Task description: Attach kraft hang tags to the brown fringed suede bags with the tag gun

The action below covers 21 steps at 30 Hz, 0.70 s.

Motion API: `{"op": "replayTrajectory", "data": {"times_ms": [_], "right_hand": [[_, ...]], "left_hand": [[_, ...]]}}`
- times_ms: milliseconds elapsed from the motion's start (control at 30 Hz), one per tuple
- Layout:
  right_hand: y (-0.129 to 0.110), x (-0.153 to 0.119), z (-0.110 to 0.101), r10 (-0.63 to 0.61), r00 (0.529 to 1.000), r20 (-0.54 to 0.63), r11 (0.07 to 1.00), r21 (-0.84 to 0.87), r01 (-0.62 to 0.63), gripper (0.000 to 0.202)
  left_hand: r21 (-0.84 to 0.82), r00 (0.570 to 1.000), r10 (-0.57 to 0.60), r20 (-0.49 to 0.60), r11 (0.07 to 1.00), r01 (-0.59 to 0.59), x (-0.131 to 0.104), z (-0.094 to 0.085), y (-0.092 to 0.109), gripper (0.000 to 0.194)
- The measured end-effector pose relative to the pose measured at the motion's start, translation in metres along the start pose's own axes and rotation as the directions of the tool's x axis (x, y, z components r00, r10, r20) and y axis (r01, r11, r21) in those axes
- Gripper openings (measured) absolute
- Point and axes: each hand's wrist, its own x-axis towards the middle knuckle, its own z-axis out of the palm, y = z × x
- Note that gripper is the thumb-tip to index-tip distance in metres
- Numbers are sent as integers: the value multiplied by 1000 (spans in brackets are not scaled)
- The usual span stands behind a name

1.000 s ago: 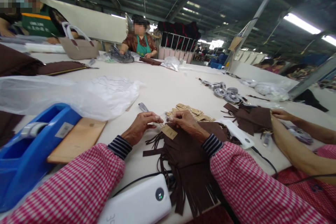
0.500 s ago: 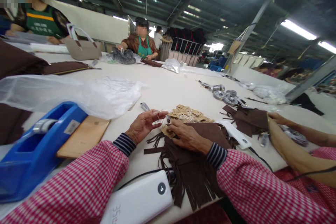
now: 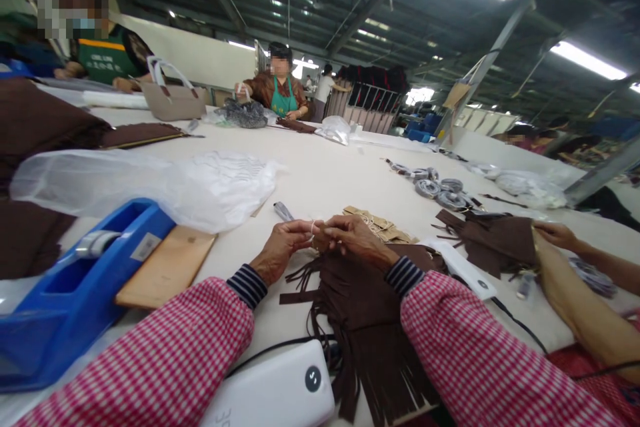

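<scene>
My left hand is closed in a pinch on a thin white string, which loops up around its fingertips. Meeting it from the other side, my right hand has its thumb and fingers pinched together at the same string; the ends of its fingers are partly hidden. Under both hands lies a dark brown fringed bag, its fringe spread toward the table's front edge. Just behind the hands is a pile of tan paper tags with white strings.
A blue tape dispenser and a gold tablet lie left, a white power bank in front. Another white device with a cable sits right. A co-worker's arm reaches another brown bag. Wrapped straps lie beyond.
My fingers have come together at the string, where before they were apart. My right hand has moved up and the tan tag under it no longer shows clearly. The view has shifted slightly left.
</scene>
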Motion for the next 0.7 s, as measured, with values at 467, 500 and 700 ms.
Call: {"op": "replayTrajectory", "data": {"times_ms": [467,500,700], "right_hand": [[-2,-61,-26,82,961,-263,997,14,-82,34],[0,-77,-35,103,951,-292,994,-8,-110,35],[16,-170,-88,221,821,-526,942,-103,-320,37]], "left_hand": [[461,966,214,-142,878,-127,11,-19,32,30],[471,958,219,-188,875,-108,13,-24,37,28],[800,841,449,-304,600,-31,15,-52,64,22]]}}
